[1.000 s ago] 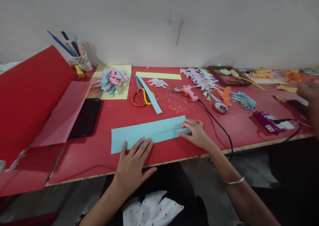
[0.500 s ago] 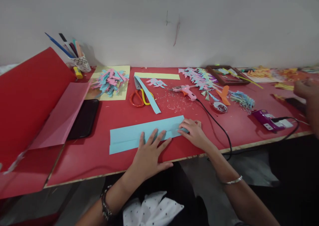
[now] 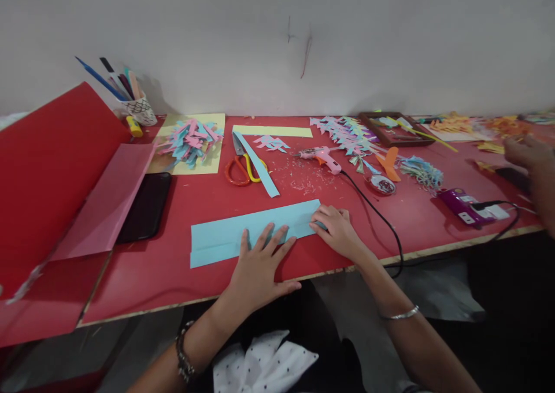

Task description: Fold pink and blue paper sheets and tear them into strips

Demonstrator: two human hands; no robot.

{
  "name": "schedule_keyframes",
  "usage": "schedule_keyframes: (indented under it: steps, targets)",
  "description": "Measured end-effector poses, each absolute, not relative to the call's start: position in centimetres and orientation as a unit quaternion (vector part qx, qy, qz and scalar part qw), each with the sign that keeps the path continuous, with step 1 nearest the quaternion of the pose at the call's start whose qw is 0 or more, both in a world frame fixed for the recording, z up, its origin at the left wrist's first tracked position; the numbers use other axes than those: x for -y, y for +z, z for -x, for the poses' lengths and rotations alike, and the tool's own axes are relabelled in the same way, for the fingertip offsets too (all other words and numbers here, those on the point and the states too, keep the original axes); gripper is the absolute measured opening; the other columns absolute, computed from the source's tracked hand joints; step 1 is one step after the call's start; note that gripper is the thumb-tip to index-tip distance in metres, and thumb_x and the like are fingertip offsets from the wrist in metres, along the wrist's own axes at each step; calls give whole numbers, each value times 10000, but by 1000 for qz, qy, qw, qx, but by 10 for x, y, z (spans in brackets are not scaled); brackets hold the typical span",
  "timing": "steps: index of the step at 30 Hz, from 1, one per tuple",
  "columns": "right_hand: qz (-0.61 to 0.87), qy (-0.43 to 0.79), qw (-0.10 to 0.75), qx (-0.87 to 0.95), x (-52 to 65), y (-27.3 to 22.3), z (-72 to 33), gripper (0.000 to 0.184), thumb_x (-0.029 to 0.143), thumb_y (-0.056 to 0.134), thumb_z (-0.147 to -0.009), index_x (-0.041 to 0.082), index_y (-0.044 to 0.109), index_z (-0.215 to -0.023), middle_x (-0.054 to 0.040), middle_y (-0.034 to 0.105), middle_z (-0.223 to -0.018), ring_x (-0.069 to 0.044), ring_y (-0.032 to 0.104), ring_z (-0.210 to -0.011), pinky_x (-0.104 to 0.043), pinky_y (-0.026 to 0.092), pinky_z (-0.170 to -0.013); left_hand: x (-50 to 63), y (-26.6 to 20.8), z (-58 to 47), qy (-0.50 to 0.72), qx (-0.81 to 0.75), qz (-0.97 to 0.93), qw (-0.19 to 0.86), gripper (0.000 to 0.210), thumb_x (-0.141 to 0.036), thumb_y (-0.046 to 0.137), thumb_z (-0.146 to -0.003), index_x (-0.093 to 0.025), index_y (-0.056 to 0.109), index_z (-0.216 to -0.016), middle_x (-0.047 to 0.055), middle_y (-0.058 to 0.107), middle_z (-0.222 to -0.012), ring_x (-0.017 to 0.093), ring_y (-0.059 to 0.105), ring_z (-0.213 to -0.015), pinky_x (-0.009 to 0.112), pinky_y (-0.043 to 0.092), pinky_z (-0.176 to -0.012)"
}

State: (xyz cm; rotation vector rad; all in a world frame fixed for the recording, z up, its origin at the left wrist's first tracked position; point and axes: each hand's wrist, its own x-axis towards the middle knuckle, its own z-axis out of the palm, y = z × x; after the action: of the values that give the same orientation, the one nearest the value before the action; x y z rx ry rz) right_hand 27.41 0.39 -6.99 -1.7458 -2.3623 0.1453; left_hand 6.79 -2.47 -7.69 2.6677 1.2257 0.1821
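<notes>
Your left hand [image 3: 259, 273] has slid from near the left end of the light blue paper strip [image 3: 219, 234] to about its middle since a second ago, its fingers spread wide on the paper. Your right hand [image 3: 337, 231] stays at the right end, fingers bent and close together, but I cannot tell if they pinch it. The strip lies on the red table [image 3: 143, 277], nearer you than the scissors [image 3: 248, 165].

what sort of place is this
Probably a paper-craft workspace, perhaps a shared one: a pink glue gun, scissors and a heap of cut paper pieces lie on the red table.
</notes>
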Motion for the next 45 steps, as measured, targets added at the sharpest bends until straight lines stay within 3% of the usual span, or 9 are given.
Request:
schedule_keyframes:
  steps: [10, 14, 19, 33, 36, 40, 45]
  targets:
    - [614, -19, 109, 781, 2, -68, -263, 151, 331, 490, -756, 183, 521, -761, -27, 564, -824, -185, 501, -809, -371, 246, -797, 26, -87, -65, 83, -423, -898, 88, 707, -699, 265, -712, -320, 252, -1309, 23, 295, -1390, 311, 207, -1265, 651, 101, -955]
    - [635, -52, 105, 764, 6, -65, -252, 253, 438, 520, -698, 189, 509, -744, -33, 564, -832, -204, 493, -801, -449, 192, -857, 26, -90, -65, 79, -421, -900, 83, 732, -711, 271, -696, -321, 231, -1314, 17, 285, -1395, 326, 195, -1265, 668, 122, -937]
    - [653, -31, 124, 746, 6, -66, -255, 236, 413, 559, -655, 201, 492, -736, -25, 556, -827, -207, 496, -812, -440, 218, -843, 26, -88, -65, 75, -420, -901, 73, 725, -697, 319, -694, -326, 240, -1311, 25, 297, -1390, 328, 203, -1261, 653, 116, -950]
    - [612, 67, 167, 770, -2, -74, -291, 148, 346, 540, -738, 203, 519, -772, -30, 557, -851, -196, 513, -817, -348, 301, -736, 27, -82, -65, 84, -427, -896, 90, 662, -675, 285, -728, -313, 317, -1281, 18, 324, -1377, 326, 240, -1241, 658, 145, -940]
    - [596, 83, 188, 777, -2, -75, -294, 140, 345, 526, -758, 205, 537, -766, -32, 563, -843, -191, 520, -812, -344, 306, -733, 23, -74, -73, 84, -449, -886, 82, 571, -599, 322, -775, -281, 377, -1246, 32, 411, -1322, 304, 324, -1190, 591, 239, -941]
    - [569, 108, 225, 783, -3, -77, -296, 144, 339, 520, -765, 199, 545, -743, -34, 560, -818, -181, 521, -790, -328, 328, -727, 7, -60, -89, 58, -473, -877, 70, 419, -429, 425, -811, -195, 458, -1157, 83, 542, -1137, 245, 486, -1007, 376, 429, -786]
    - [546, 138, 235, 793, -5, -77, -297, 168, 330, 503, -777, 188, 535, -693, -28, 540, -748, -160, 506, -716, -293, 347, -677, -7, -60, -95, 31, -473, -875, 98, 258, -361, 446, -820, -167, 516, -975, 58, 585, -945, 198, 559, -851, 291, 429, -676]
